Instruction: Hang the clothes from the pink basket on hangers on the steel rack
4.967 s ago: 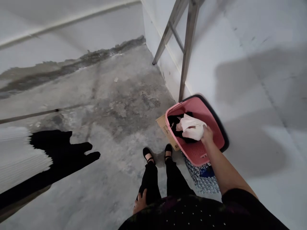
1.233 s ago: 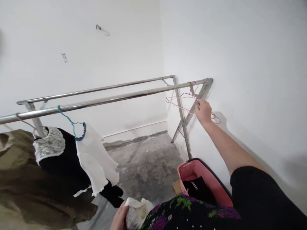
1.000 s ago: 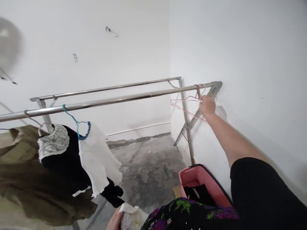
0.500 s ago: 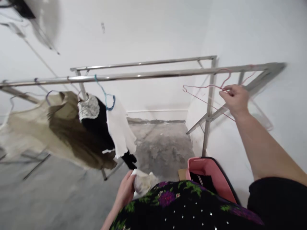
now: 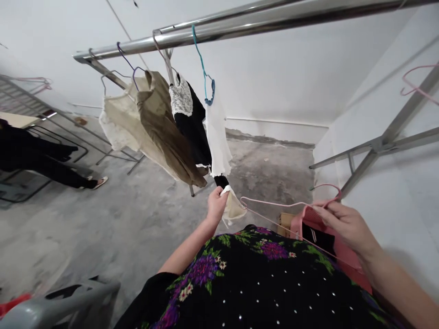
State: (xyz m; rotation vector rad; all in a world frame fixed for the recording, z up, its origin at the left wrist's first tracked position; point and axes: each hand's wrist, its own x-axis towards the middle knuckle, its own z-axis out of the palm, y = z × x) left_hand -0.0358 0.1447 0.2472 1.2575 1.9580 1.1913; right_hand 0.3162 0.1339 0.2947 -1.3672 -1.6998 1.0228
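Observation:
My right hand grips a pink wire hanger near the base of its hook, off the rail. The hanger's left end comes close to a small cream and white garment, which my left hand pinches by its white edge. Whether hanger and cloth touch, I cannot tell. Above my left hand, a white garment hangs from a blue hanger. Left of it are a black garment with white lace, a brown one and a cream one.
The metal rail crosses the top. At lower right stands a pink basket with dark cloth inside, beside a cardboard box. Another pink hanger is at far right. A person in dark clothes is at left, a grey stool lower left.
My right hand has taken the pink hanger off the rail and lowered it towards the cloth. My left hand has raised the small garment forward. The view has turned left and down.

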